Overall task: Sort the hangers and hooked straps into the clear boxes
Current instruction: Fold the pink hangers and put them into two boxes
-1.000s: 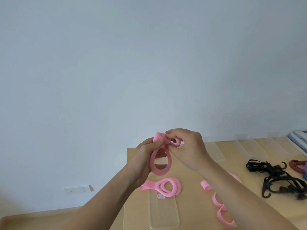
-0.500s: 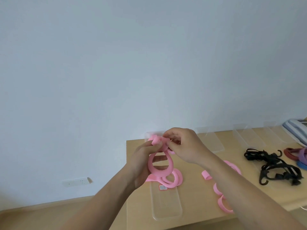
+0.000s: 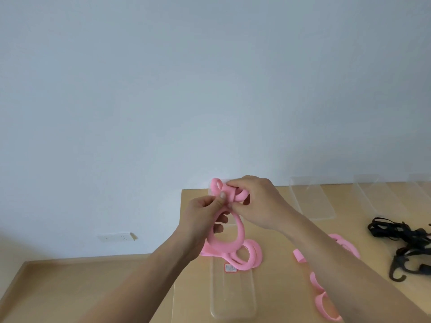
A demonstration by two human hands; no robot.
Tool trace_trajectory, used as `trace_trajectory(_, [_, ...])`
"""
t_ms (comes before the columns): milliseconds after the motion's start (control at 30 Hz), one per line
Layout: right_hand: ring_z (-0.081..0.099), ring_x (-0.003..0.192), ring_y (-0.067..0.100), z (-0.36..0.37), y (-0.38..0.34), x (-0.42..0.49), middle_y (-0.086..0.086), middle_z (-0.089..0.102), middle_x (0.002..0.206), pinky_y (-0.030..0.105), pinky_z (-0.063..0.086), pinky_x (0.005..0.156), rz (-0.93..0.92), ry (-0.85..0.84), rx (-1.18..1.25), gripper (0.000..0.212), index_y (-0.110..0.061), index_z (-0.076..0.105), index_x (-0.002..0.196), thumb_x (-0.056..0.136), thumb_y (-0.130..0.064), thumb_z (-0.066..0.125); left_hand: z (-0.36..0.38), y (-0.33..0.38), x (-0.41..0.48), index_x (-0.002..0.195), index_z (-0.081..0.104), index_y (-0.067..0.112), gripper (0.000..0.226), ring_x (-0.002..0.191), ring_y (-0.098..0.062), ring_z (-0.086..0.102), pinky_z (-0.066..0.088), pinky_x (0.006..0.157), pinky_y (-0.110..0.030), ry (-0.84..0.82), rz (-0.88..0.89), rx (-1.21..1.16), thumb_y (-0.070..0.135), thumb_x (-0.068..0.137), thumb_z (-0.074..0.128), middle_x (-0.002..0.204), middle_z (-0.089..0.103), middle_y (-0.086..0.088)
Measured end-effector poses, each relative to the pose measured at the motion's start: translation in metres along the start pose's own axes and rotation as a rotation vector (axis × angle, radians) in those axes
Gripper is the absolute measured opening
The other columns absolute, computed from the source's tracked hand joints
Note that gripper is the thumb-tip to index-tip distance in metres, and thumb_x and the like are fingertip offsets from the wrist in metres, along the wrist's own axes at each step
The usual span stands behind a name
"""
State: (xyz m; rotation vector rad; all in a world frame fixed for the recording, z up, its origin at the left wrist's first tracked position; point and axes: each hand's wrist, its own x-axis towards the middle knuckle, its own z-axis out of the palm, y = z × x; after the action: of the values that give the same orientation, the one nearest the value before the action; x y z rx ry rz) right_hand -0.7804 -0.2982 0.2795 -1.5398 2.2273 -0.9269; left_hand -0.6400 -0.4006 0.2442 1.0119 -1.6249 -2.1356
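Observation:
Above the table I hold a pink ring-shaped hanger (image 3: 240, 231) with both hands. My left hand (image 3: 200, 217) grips its neck with thumb on top and fingers through the loop. My right hand (image 3: 256, 203) pinches the folded hook end at the top. Under it another pink hanger (image 3: 250, 256) lies across a clear box (image 3: 233, 297). More pink hangers (image 3: 323, 297) lie on the table, partly hidden by my right forearm. Black hooked straps (image 3: 405, 243) lie tangled at the right.
More clear boxes (image 3: 312, 201) (image 3: 377, 194) stand along the wall at the back of the wooden table (image 3: 275, 283). The table's left edge runs just left of my hands; beyond it is floor and a wall socket (image 3: 116, 236).
The camera has tilted down, so the table fills more of the view. Both hands keep hold of the pink hanger and have worked its hook end; it hangs lower over the box.

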Motion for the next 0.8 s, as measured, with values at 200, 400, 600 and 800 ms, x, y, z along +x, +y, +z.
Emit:
trace_trajectory(200, [0.053, 0.07, 0.024, 0.003, 0.021, 0.009, 0.005, 0.063, 0.071, 0.043, 0.046, 0.065, -0.016, 0.081, 0.024, 0.012, -0.008, 0.067, 0.085, 0.087, -0.019, 0.067, 0.007, -0.007, 0.014, 0.093, 0.079, 0.005, 0.036, 0.051, -0.014, 0.038, 0.033, 0.047, -0.022, 0.032, -0.031, 0.057, 0.038, 0.099, 0.068, 0.081, 0.073, -0.005])
trace_trajectory(400, [0.059, 0.075, 0.004, 0.011, 0.039, 0.007, -0.007, 0.07, 0.088, 0.019, 0.05, 0.07, -0.055, 0.223, 0.022, 0.028, -0.017, 0.076, 0.101, 0.076, -0.006, 0.08, 0.009, -0.006, 0.02, 0.107, 0.079, 0.002, 0.038, 0.075, -0.018, 0.059, 0.05, 0.069, -0.03, -0.064, -0.083, -0.039, 0.038, 0.093, 0.076, 0.091, 0.071, -0.006])
trace_trajectory(600, [0.067, 0.091, 0.012, 0.01, 0.047, 0.008, -0.003, 0.071, 0.102, 0.03, 0.055, 0.08, -0.138, 0.261, 0.003, 0.039, -0.017, 0.075, 0.106, 0.073, 0.004, 0.075, 0.011, -0.005, 0.027, 0.127, 0.074, 0.011, 0.06, 0.118, -0.042, 0.066, 0.048, 0.109, -0.061, -0.23, -0.282, -0.349, 0.049, 0.08, 0.08, 0.129, 0.069, -0.015])
trace_trajectory(800, [0.06, 0.096, 0.003, 0.012, 0.061, 0.002, -0.002, 0.068, 0.114, 0.009, 0.046, 0.087, -0.164, 0.164, -0.01, 0.031, -0.014, 0.076, 0.11, 0.081, -0.005, 0.078, 0.013, -0.007, 0.036, 0.13, 0.067, -0.002, 0.058, 0.117, -0.046, 0.068, 0.054, 0.1, -0.061, -0.272, -0.271, -0.511, 0.042, 0.093, 0.074, 0.132, 0.069, -0.023])
